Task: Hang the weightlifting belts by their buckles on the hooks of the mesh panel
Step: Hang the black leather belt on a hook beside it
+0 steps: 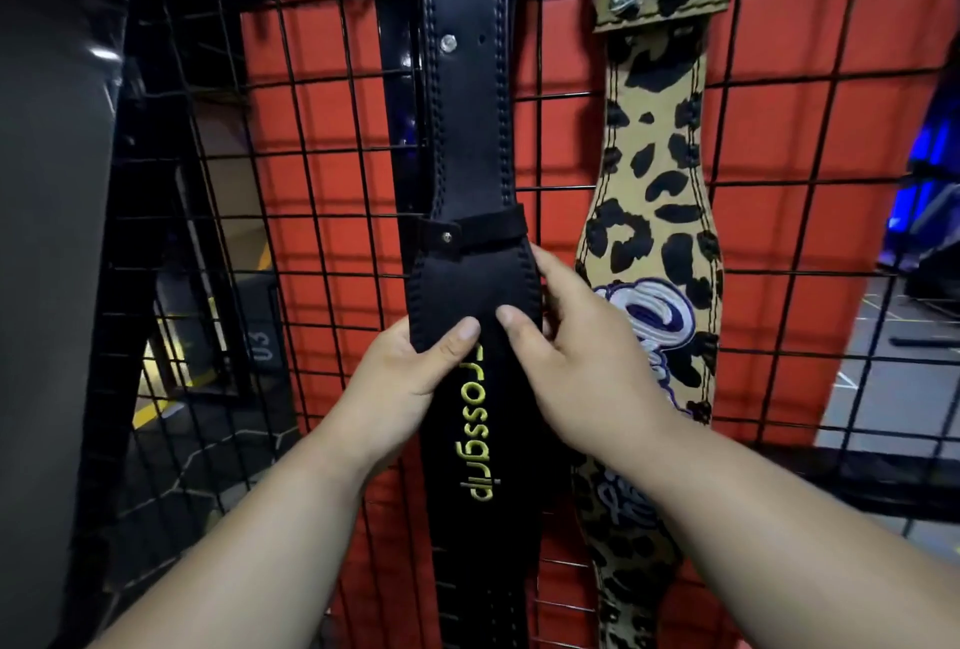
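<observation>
A black leather belt (470, 139) with yellow lettering hangs straight down the black mesh panel (332, 170); its top runs out of the frame. My left hand (410, 373) grips its left edge at the wide padded part, thumb across the front. My right hand (576, 357) grips the right edge at the same height, thumb on the front, fingers curled behind. To the right hangs a leopard-print belt (660, 170) with embroidered lettering. Buckles and hooks lie above the view.
Behind the mesh stand red pads (322, 92). A dark post or bag (47, 232) fills the left edge. A grey gym floor with marked lines (883, 367) shows at the right, and a dark box with yellow stripes (208, 336) sits low left.
</observation>
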